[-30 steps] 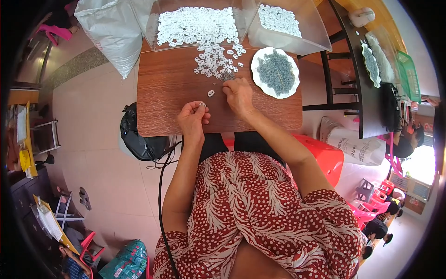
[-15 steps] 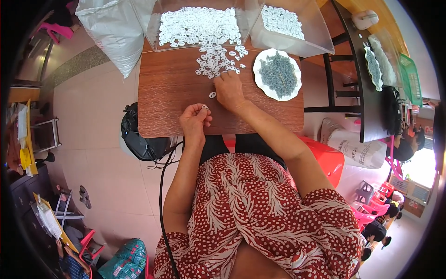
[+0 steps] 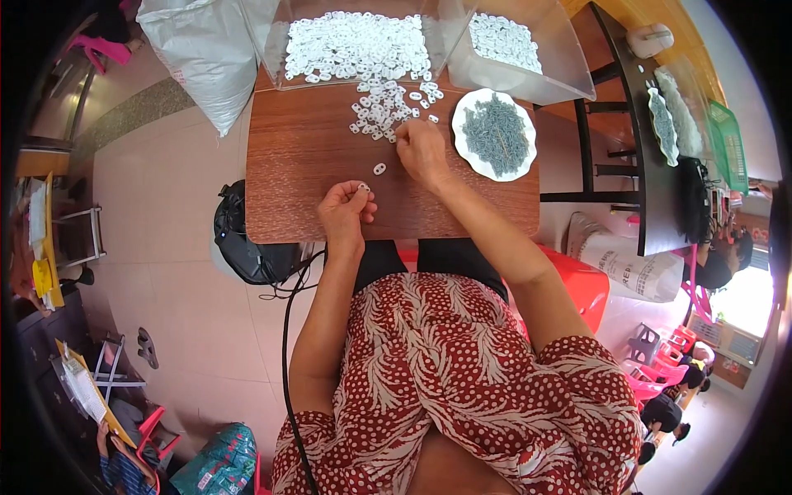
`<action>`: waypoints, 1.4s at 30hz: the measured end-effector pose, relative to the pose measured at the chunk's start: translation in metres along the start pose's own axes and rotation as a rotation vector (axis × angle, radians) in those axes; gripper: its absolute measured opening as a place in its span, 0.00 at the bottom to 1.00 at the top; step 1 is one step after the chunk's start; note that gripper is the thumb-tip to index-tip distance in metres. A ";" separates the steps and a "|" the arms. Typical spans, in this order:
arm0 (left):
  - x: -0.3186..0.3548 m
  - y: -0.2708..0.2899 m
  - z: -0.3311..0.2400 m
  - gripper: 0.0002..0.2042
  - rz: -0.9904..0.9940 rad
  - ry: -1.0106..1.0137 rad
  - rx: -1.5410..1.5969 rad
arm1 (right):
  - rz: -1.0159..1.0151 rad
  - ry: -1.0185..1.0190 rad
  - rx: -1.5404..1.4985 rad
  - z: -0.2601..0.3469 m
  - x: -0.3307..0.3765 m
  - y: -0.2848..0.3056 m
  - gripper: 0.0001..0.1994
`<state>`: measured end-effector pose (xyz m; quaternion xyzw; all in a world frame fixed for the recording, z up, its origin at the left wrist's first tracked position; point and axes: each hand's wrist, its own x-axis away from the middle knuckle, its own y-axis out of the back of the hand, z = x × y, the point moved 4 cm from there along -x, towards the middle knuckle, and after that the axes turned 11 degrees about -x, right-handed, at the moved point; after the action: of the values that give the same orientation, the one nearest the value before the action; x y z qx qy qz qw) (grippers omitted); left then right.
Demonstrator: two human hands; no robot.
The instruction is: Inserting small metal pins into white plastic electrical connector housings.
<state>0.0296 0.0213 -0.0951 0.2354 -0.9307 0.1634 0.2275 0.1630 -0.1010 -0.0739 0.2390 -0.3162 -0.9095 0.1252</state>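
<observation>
My left hand (image 3: 343, 210) is closed in a pinch above the near part of the brown table (image 3: 289, 165). Between its thumb and forefinger shows a small white two-holed plastic piece (image 3: 364, 188). My right hand (image 3: 422, 151) is just right of the near end of a loose heap of the same white pieces (image 3: 381, 107). Its fingers curl downward, and whatever they hold is hidden beneath them. One single white piece (image 3: 379, 169) lies apart between the two hands. To the right stands a white scalloped plate (image 3: 462, 157) holding many small grey screw-like pieces (image 3: 495, 132).
Two clear plastic bins of white pieces, a wide one (image 3: 280, 81) and a smaller one (image 3: 569, 82), stand along the table's far edge. A white sack (image 3: 202, 66) is at the far left. A black backpack (image 3: 247, 239) lies beside the table; a black cable (image 3: 286, 355) runs along my left arm.
My right hand has shifted a little to the right, beside the loose heap of white pieces. The left hand stays in place with its piece.
</observation>
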 end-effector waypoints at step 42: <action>0.006 -0.047 -0.047 0.03 -0.158 -0.458 -0.314 | 0.168 -0.919 -1.265 0.034 0.024 0.018 0.09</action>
<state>0.0653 -0.0004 -0.0432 0.2998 -0.9505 -0.0586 0.0570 0.1262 -0.1064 -0.0476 -0.3024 0.2248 -0.9120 0.1624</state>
